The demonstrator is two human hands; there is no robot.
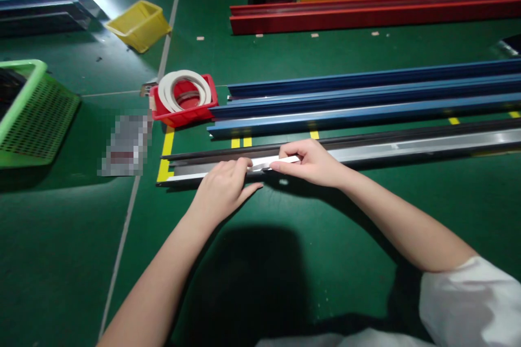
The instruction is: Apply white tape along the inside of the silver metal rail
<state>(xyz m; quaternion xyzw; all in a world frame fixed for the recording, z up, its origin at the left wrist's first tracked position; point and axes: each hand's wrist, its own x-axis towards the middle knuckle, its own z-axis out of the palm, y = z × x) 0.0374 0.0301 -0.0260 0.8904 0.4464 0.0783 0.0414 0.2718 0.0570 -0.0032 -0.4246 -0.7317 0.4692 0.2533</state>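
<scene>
Head view: what's the biggest thing there?

A big green bench [345, 282]. It goes nearly everywhere.

What long things are on it?

A red bar [325, 19] lies far back. Some blue bars [345, 115] lie side by side in the middle. The black and silver bar [374, 149] is the nearest one.

And what comes after those?

A green basket [44, 119] full of little holes, at the left edge. Then a red tray [185, 117], by the left ends of the blue bars, with white rings [166, 95] in it. A yellow tray [144, 27] sits farther back.

Where are the two hands?

At the black and silver bar, close together, near its left end.

Is the left hand [222, 184] squeezing?

No, its grip is loose. The fingers lie over the bar, and the thumb sticks out on the near side.

And the right hand [315, 162]?

Its grip is pinching a small white strip [290, 160] between thumb and finger.

Where's that strip?

Along the silver part of the bar, just beside the left fingertips. I can't tell how much of it touches.
</scene>
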